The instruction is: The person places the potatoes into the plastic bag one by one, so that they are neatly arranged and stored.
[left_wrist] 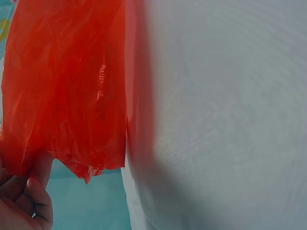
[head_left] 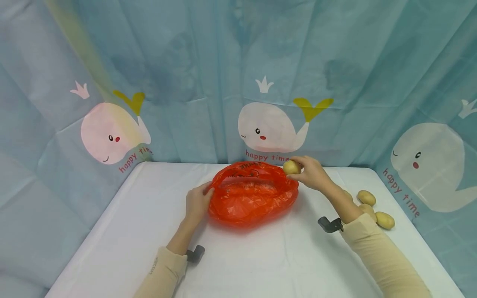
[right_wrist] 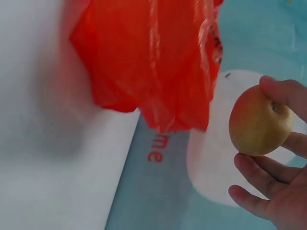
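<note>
A red plastic bag [head_left: 247,207] with dark print sits on the white table, its mouth spread wide. My left hand [head_left: 197,203] pinches the bag's left rim; in the left wrist view its curled fingers [left_wrist: 41,199] are at the bag's edge and partly hidden by the film. At the bag's right rim, my right hand [head_left: 314,174] holds a yellowish potato [head_left: 291,167] between thumb and fingers. The right wrist view has this potato [right_wrist: 256,127] raised beside the red bag [right_wrist: 148,62], apart from it there. What lies inside the bag cannot be made out.
Several more potatoes [head_left: 384,220] lie in a loose group at the table's right side, partly behind my right forearm. The white table [head_left: 253,265] ends at a blue curtain [head_left: 193,136] printed with whales, which hangs behind and on both sides.
</note>
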A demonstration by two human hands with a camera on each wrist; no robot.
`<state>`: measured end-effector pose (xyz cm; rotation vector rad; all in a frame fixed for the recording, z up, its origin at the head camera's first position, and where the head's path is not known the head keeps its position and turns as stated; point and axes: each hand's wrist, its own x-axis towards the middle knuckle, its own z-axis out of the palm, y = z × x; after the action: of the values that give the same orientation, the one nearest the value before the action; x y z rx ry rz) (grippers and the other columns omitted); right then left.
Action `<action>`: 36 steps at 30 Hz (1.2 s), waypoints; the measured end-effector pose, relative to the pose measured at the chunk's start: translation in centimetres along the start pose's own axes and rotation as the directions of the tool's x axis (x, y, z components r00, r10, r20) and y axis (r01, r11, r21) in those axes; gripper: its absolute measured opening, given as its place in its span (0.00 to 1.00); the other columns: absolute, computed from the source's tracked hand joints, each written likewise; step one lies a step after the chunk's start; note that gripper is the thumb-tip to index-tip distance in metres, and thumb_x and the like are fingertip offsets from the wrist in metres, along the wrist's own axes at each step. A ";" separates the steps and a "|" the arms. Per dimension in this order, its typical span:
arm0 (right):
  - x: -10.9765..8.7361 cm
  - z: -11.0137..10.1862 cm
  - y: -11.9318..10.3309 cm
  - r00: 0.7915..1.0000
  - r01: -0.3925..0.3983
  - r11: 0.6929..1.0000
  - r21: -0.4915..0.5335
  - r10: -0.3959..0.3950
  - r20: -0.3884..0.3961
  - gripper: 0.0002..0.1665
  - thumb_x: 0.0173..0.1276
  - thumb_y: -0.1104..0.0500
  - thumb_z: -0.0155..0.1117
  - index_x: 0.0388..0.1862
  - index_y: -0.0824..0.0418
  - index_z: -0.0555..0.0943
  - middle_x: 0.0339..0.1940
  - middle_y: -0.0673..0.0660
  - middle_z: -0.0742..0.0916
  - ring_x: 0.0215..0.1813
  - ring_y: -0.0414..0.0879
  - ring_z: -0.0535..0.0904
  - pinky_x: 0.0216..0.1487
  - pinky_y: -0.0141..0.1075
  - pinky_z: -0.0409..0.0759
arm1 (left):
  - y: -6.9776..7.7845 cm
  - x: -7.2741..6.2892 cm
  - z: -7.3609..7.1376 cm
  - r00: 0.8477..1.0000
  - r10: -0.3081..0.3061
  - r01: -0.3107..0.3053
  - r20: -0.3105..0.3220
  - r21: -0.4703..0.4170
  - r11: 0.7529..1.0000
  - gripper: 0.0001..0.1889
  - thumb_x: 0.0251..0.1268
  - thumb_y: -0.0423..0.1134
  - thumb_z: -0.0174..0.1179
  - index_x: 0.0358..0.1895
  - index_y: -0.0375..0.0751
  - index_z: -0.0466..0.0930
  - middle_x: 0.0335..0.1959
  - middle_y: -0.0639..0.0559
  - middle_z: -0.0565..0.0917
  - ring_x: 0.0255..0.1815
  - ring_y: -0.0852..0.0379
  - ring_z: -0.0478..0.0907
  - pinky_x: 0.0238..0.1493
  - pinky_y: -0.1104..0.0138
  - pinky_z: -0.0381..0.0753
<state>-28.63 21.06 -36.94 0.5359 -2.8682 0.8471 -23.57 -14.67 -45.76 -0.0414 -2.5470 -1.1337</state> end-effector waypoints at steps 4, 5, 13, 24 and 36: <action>0.6 0.5 -0.9 1.000 0.017 1.000 0.008 -0.017 0.015 0.33 0.57 0.54 0.74 0.61 0.64 0.77 0.52 0.64 0.83 0.49 0.57 0.76 0.43 0.43 0.81 | 0.0 0.0 0.0 1.000 -0.004 0.004 -0.001 0.019 1.000 0.18 0.67 0.37 0.61 0.58 0.36 0.80 0.52 0.40 0.85 0.55 0.42 0.83 0.56 0.53 0.82; 0.7 0.7 -1.1 1.000 0.021 1.000 0.009 -0.021 0.018 0.33 0.57 0.54 0.74 0.61 0.64 0.77 0.52 0.64 0.83 0.48 0.56 0.77 0.43 0.43 0.81 | -0.1 0.0 0.0 1.000 -0.010 0.010 0.002 0.021 1.000 0.18 0.67 0.37 0.61 0.58 0.36 0.80 0.52 0.40 0.85 0.55 0.42 0.82 0.56 0.53 0.82; 1.6 1.9 -2.3 0.998 0.054 0.998 0.019 -0.055 0.044 0.34 0.56 0.55 0.75 0.60 0.64 0.77 0.52 0.63 0.83 0.47 0.55 0.76 0.44 0.44 0.81 | -0.3 -0.2 0.2 1.000 -0.022 0.022 0.001 0.025 0.999 0.19 0.67 0.38 0.61 0.59 0.37 0.80 0.52 0.40 0.85 0.54 0.43 0.83 0.56 0.54 0.82; 2.9 3.7 -3.9 0.993 0.105 0.994 0.019 -0.106 0.056 0.31 0.56 0.55 0.76 0.58 0.62 0.79 0.50 0.61 0.83 0.48 0.54 0.76 0.45 0.45 0.82 | -0.1 0.1 0.2 1.000 -0.003 0.003 -0.009 0.010 1.000 0.18 0.67 0.37 0.61 0.59 0.37 0.80 0.52 0.41 0.86 0.54 0.43 0.83 0.54 0.55 0.83; 3.9 5.9 -5.4 0.988 0.104 0.994 0.034 -0.107 0.114 0.35 0.57 0.56 0.75 0.62 0.63 0.76 0.52 0.62 0.82 0.51 0.54 0.76 0.52 0.47 0.81 | 0.4 0.0 0.1 1.000 -0.023 0.023 0.003 -0.014 1.000 0.19 0.67 0.37 0.61 0.60 0.37 0.79 0.53 0.40 0.85 0.56 0.43 0.83 0.54 0.55 0.83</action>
<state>-30.32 12.46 -38.37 0.7574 -2.9035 0.8674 -23.52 -14.29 -45.55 -0.0172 -2.5487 -1.1611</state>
